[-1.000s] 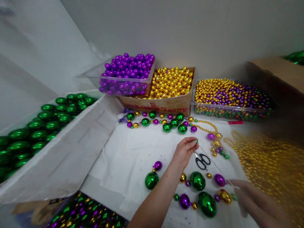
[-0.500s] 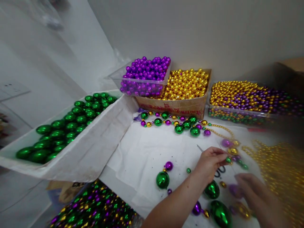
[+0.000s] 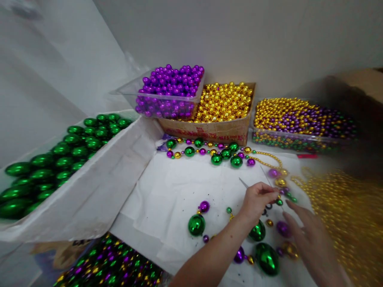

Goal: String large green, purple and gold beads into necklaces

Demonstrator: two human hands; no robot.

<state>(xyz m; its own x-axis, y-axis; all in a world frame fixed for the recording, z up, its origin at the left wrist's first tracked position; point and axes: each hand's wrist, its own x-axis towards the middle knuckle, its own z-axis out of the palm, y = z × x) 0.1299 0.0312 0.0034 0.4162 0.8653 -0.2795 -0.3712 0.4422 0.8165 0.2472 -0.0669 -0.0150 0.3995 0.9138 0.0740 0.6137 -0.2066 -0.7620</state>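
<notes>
My left hand (image 3: 259, 200) is closed in a pinch, thumb against forefinger, on a thin string. A small green bead (image 3: 279, 202) with a tiny gold one hangs right at those fingertips. My right hand (image 3: 312, 235) is just to the right, fingers apart, slightly blurred, with nothing visible in it. Beneath my left wrist lie what look like scissors, a pointed blade (image 3: 243, 183) and dark handles showing. Around the hands on the white cloth (image 3: 170, 191) are a large green bead (image 3: 267, 259), a purple bead (image 3: 283, 229) and a blurred gold bead (image 3: 290, 250).
A white foam box (image 3: 98, 195) of green beads stands left. Behind are a clear tub (image 3: 167, 99) of purple beads, a cardboard box (image 3: 206, 131) of gold ones and a mixed-bead tub (image 3: 299, 137). A beaded necklace (image 3: 226, 153) lies ahead; gold bead strands (image 3: 338, 211) lie right.
The view has shifted, so the boxes sit further left. My right hand has come up closer to my left fingertips, its fingers now spread. My left hand keeps its pinch.
</notes>
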